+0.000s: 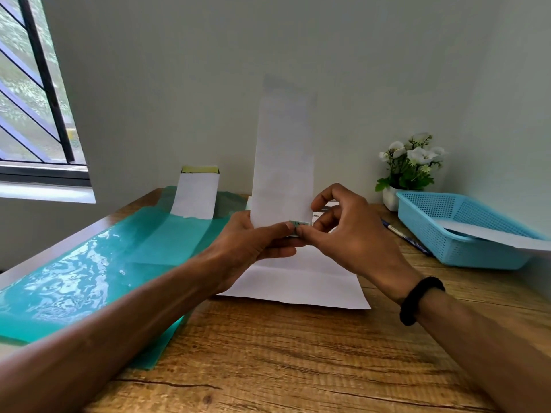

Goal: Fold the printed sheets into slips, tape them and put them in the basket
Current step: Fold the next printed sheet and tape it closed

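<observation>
1. Both hands are up over the middle of the table (298, 353), close together; the left hand (253, 242) grips the bottom end of a tall folded slip (283, 162) standing upright, and the right hand (346, 231) pinches that same bottom edge, thumb and forefinger pressing a small greenish bit there (299, 224); tape, probably, though it is too small and blurred to be sure.
2. Doing it well, as I judge it: keep the left grip firm so the fold stays closed; rub the tape flat from the middle outward, wrapping it over the edge so the layers cannot spring open; then carry the slip right to the basket (447, 248).
3. The count: one slip in hand; one flat white sheet (298, 281) on the table beneath the hands; one white paper (492, 234) already lying in the blue basket at the right edge, poking over its rim.
4. One folded paper (196, 195) leans at the far edge; one green plastic sheet (89, 278) covers the left side; one pen (399, 234) lies beside the basket; one potted plant (408, 165) sits behind it.
</observation>
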Tool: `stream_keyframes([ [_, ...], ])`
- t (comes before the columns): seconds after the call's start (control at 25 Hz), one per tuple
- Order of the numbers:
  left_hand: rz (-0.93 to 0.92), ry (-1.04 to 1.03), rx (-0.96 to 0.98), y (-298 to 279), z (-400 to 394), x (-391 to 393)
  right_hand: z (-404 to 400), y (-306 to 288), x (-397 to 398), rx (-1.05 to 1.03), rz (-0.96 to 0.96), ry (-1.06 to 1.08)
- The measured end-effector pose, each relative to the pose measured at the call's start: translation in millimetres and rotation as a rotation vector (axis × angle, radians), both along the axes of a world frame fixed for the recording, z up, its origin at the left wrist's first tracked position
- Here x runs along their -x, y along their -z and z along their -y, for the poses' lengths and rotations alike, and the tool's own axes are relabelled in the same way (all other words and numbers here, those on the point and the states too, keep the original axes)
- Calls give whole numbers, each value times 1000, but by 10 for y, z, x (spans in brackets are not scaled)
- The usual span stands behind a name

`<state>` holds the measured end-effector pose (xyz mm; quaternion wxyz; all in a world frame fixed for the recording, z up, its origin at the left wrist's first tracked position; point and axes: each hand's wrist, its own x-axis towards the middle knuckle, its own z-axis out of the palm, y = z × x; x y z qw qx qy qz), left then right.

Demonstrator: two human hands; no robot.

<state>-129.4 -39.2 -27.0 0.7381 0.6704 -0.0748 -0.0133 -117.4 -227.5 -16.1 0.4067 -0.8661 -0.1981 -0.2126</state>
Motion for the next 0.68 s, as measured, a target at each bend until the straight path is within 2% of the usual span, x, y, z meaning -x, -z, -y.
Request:
stream_keyframes([
  [0.08,1,-2,22,-6,-11,-9,26,-11,-16,-58,-48,23],
  [0.24,-3,16,49,-12,-12,-8,66,-23,-56,-422,-245,-105],
  [0.44,7,-61,-3,2,-29,-46,51,-22,-76,-499,-293,-168],
  [0.68,25,-132,30,25,-55,-76,25,-47,-67,-671,-412,-275],
])
